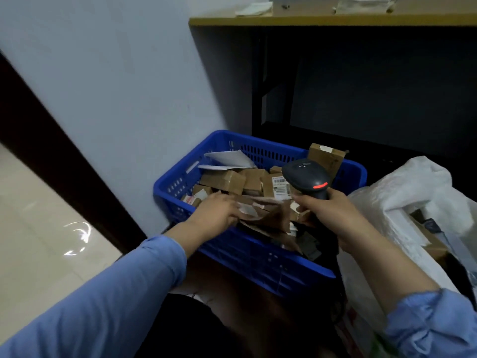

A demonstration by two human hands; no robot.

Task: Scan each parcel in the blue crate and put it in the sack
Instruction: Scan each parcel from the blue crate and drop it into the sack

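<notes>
Many small parcels fill the blue crate. The left hand lies on a flat brown packet near me; blur hides any pinch. It looks light and floppy, best lifted by an edge. The right hand grips the scanner, with the sack beside it.

Wall: plain, pale blue-grey. Floor: glossy light tiles at lower left, with a bright curved glare patch. A dark brown band runs diagonally between wall and tiles; door frame or skirting, cannot tell. Upper right: table with a tan wooden top and a black metal frame, deep shadow beneath. White cloths or papers lie on the top. Light is dim and cool.
</notes>
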